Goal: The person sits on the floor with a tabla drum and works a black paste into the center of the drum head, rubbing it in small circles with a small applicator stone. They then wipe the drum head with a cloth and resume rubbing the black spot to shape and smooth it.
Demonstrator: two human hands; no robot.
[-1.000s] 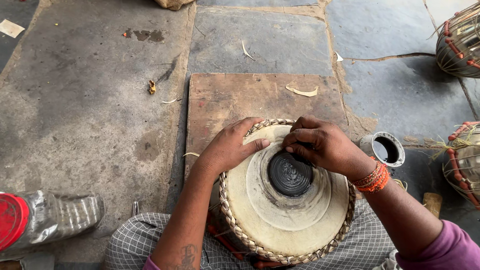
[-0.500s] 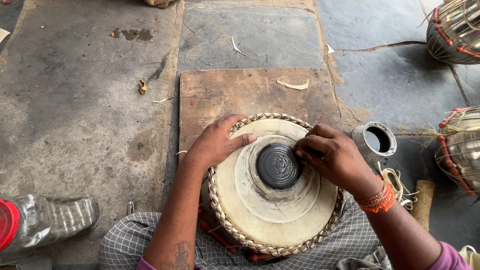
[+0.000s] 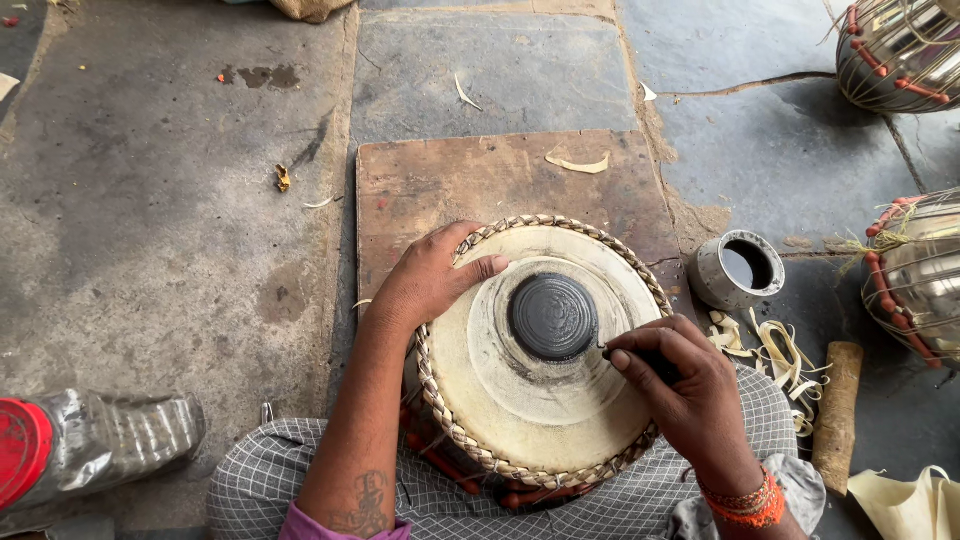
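Observation:
A small drum (image 3: 500, 400) with a cream skin, a braided rim and a round black patch (image 3: 553, 316) at its centre rests on my lap. My left hand (image 3: 430, 277) lies flat on the drum's upper left rim, thumb stretched across the skin. My right hand (image 3: 680, 385) sits at the lower right of the black patch, fingers pinched on a small dark tool (image 3: 640, 358) whose tip touches the patch's edge. An orange beaded bracelet is on my right wrist.
A wooden board (image 3: 480, 180) lies on the stone floor beyond the drum. A small metal cup (image 3: 742, 270), leather strips (image 3: 770, 345) and a wooden stick (image 3: 838, 415) lie at right. Two metal drum shells (image 3: 915, 270) stand at the right edge. A plastic bottle (image 3: 90, 445) lies at lower left.
My right hand has slid from the top of the black patch round to its lower right edge. The left hand has stayed on the rim.

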